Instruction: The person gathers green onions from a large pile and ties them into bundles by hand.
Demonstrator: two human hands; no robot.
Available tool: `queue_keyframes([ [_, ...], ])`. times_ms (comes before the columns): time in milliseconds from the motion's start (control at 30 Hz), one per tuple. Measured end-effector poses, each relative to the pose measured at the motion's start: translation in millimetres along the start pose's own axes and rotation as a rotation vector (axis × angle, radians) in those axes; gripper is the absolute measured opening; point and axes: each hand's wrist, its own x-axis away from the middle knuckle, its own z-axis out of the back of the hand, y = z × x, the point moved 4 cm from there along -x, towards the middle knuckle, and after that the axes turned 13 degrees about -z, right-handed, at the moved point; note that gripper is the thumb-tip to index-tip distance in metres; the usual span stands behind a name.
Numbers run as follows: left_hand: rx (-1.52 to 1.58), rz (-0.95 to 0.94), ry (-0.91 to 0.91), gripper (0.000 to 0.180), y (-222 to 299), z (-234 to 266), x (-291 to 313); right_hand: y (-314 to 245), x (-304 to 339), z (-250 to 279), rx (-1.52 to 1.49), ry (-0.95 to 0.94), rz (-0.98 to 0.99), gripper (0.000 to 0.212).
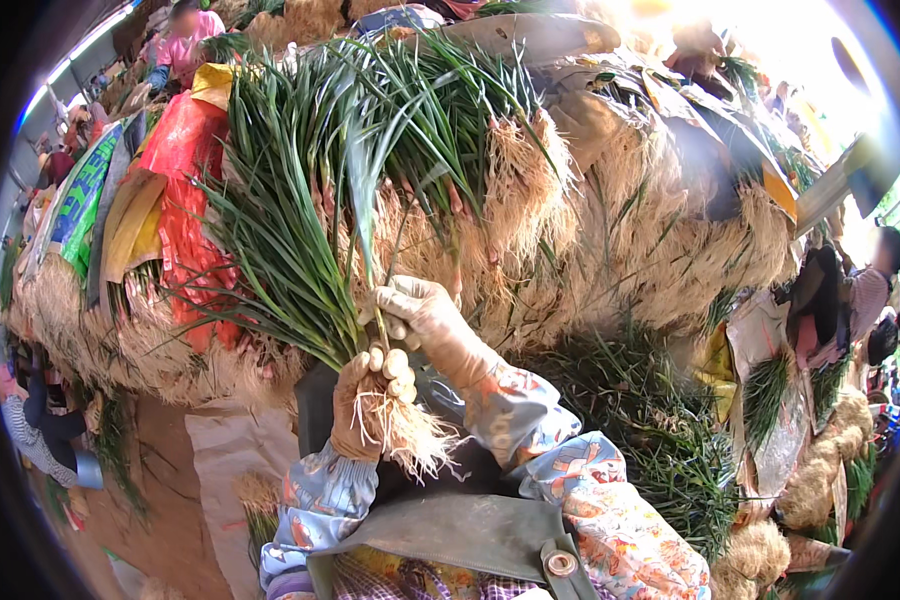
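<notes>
My gloved left hand [358, 405] is closed around the lower stems of a bunch of onion-like plants [288, 235], its fingers wrapped across the front. The long green leaves fan up and left, and pale stringy roots [415, 440] hang below the fist. Just above, my gloved right hand [432, 318] pinches a single plant stalk [379, 325] at the front of that bunch. Behind both hands, more of these plants [450, 110] lie on a large pile, roots facing me.
Brown root masses [660, 240] run across the pile to the right. Loose green leaves [650, 430] lie heaped at my lower right. A red plastic sheet [182, 190] drapes the pile on the left. Other people work at the far left [185, 40] and right [860, 290].
</notes>
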Motion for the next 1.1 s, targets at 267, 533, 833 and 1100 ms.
queue_keyframes([
  [267, -0.134, -0.119, -0.165, 0.023, 20.1, -46.5, -9.6, 29.0, 30.5, 91.0, 1.373, -0.066, 0.672, 0.025],
  [533, -0.484, 0.049, 0.141, 0.03, -25.5, 8.9, -23.7, -74.5, -13.6, 121.7, 1.486, 1.026, 0.341, 0.017],
  [833, -0.845, 0.108, 0.191, 0.026, -7.7, 33.6, -22.1, -14.6, 29.5, 38.2, 0.097, 0.214, -0.195, 0.032],
  [1100, -0.538, -0.09, 0.07, 0.023, -11.9, 11.5, -28.8, 18.4, 2.7, 51.1, 0.34, 0.674, 0.399, 0.018],
])
